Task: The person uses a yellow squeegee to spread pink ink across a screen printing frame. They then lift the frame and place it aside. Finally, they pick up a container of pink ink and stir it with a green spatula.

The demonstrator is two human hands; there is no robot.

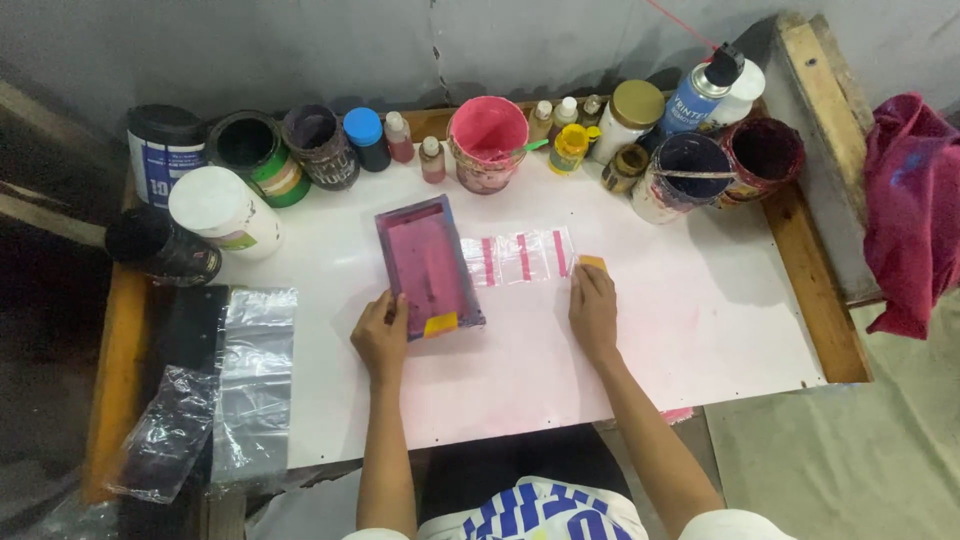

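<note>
Head view: pink tub [487,140] holds pink ink, left hand [381,335] nearby.

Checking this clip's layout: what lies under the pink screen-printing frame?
The screen-printing frame rests on the white table, overlapping a clear plastic bag with pink stripes. Whatever lies beneath its mesh is hidden.

Screen frame [428,265] lies flat mid-desk [700,320], left hand [381,335] at its near-left corner. Clear plastic sheet [520,257] lies flat just right of the frame, touching it; right hand [594,310] on the sheet's near-right corner. Open paint tub [487,140] behind frame and sheet, in a row of jars and small bottles along the back edge. Spray can [702,90] at back right. Stack of plastic bags [255,370] at left edge, left of the left hand. Cloth [912,210] off the desk, far right.
</note>
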